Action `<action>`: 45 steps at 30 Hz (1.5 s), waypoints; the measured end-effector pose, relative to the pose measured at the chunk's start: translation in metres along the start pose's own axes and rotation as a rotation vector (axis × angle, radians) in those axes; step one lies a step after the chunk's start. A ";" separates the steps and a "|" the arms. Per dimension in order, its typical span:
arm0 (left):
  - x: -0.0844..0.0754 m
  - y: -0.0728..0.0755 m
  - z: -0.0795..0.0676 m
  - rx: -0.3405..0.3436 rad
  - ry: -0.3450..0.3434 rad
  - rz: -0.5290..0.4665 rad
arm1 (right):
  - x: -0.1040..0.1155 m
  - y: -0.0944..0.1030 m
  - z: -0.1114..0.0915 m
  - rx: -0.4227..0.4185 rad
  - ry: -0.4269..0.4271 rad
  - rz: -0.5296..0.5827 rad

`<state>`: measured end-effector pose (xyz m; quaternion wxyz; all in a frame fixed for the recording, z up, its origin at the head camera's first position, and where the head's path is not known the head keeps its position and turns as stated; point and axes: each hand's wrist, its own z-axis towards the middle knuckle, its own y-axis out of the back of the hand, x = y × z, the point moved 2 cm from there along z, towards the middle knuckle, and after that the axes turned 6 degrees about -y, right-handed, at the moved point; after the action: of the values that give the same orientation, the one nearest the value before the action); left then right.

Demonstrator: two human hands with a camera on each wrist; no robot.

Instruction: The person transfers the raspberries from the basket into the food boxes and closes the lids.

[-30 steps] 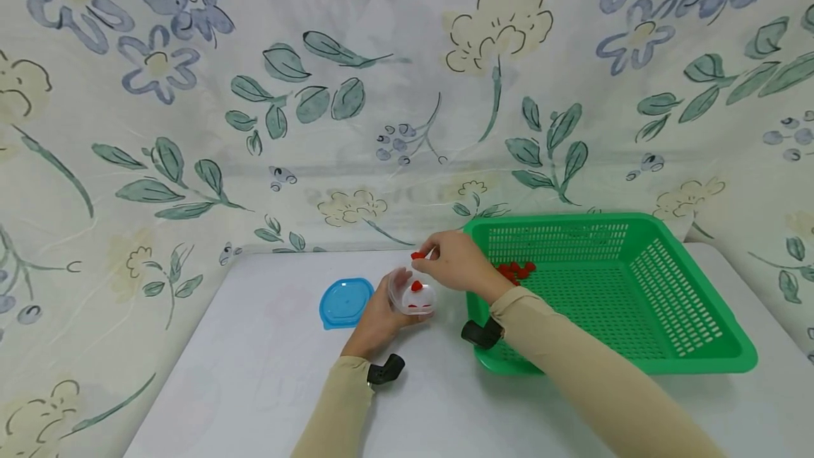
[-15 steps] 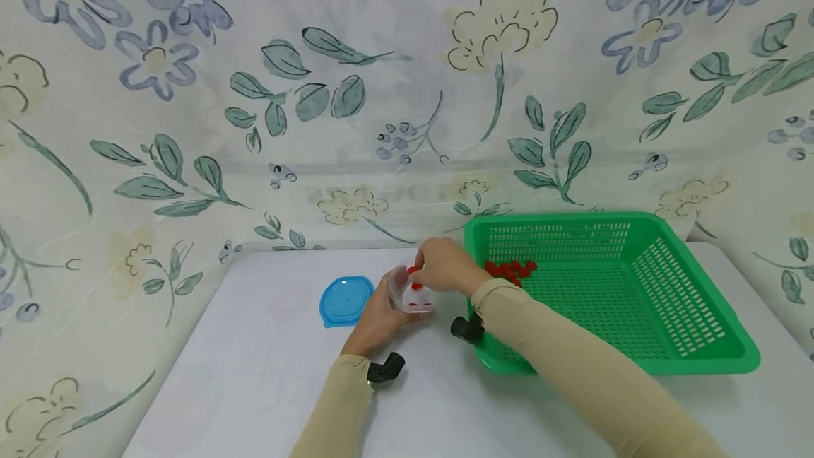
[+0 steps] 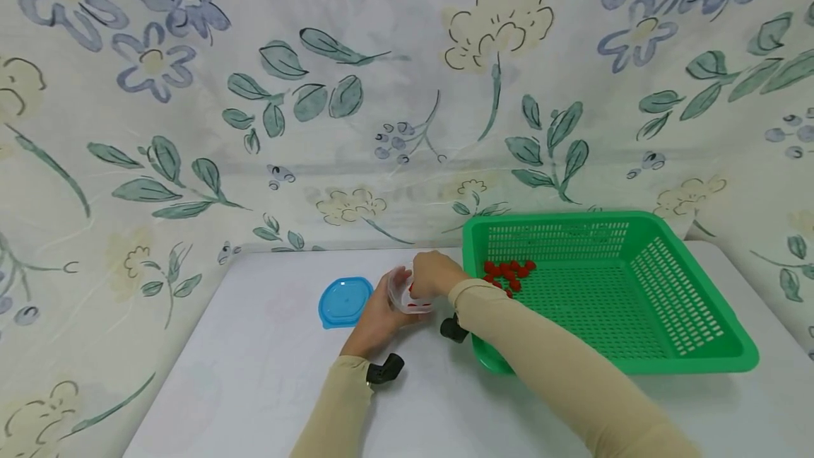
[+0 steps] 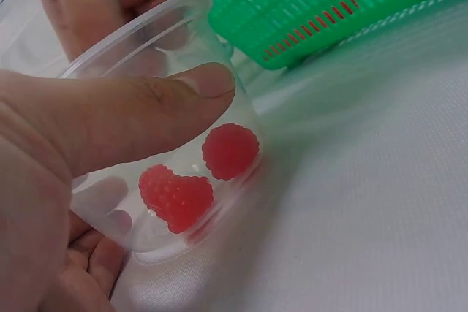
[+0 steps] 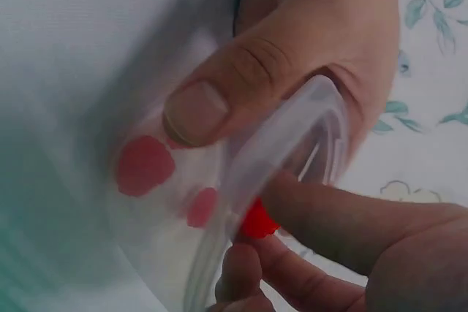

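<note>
My left hand (image 3: 376, 324) grips a clear plastic cup (image 4: 245, 107) by its sides, thumb across the wall, tilted just above the white table. Red raspberries (image 4: 230, 151) lie inside near its bottom. My right hand (image 3: 439, 276) reaches into the cup's mouth, pinching another raspberry (image 5: 258, 223) between thumb and fingers. In the head view the right hand covers most of that raspberry. To the left of the cup a blue lid (image 3: 345, 302) lies flat on the table.
A green plastic basket (image 3: 610, 302) stands to the right, under the right forearm. Several more raspberries (image 3: 505, 269) sit in its left corner. Behind the table (image 3: 254, 373) hangs a floral cloth (image 3: 407, 90).
My right hand has come down from above the cup's rim into its mouth, bringing the raspberry with it. The left hand and cup have stayed nearly still.
</note>
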<state>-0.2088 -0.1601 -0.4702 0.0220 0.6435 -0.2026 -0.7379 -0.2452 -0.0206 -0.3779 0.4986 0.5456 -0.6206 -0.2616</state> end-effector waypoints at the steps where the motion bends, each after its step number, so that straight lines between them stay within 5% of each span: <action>1: 0.000 0.000 0.000 0.000 -0.003 -0.001 | 0.000 -0.001 0.000 0.009 -0.004 -0.001; 12: -0.001 0.000 0.001 0.002 -0.036 0.041 | 0.001 -0.005 -0.003 -0.020 0.006 -0.027; 22: -0.001 0.001 0.001 0.009 0.001 0.005 | 0.003 0.000 -0.007 -0.033 0.057 -0.001; 31: 0.001 0.002 0.002 0.001 0.029 0.037 | 0.001 0.024 -0.024 -0.091 0.171 0.110; 45: -0.003 -0.002 0.001 -0.004 0.087 0.063 | -0.023 0.057 -0.059 -0.146 0.189 0.258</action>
<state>-0.2091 -0.1571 -0.4681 0.0552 0.6681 -0.2198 -0.7087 -0.2175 0.0293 -0.3140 0.6225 0.4460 -0.6153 -0.1872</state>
